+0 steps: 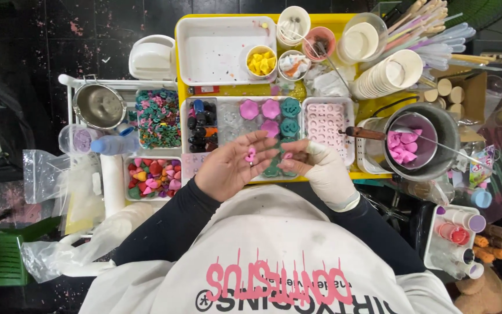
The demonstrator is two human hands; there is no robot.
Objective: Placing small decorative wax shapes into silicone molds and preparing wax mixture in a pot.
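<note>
My left hand (232, 167) is bare, palm up, with a small pink moulded piece (250, 154) lying on its fingers. My right hand (319, 168) wears a white glove and pinches another small pink piece (287, 156) at its fingertips, close to the left hand. Both hands hover over a clear tray (228, 119) that carries pink flower-shaped pieces (261, 109) and teal round pieces (290, 116). A pink silicone mould (326, 122) lies just right of them.
A metal pot (437, 136) with pink chunks stands at the right. White trays of colourful small shapes (153, 177) and teal shapes (158, 119) lie left. A large white tray (216, 49), cups, a yellow-filled bowl (261, 61), stacked paper cups (387, 74) and sticks sit behind.
</note>
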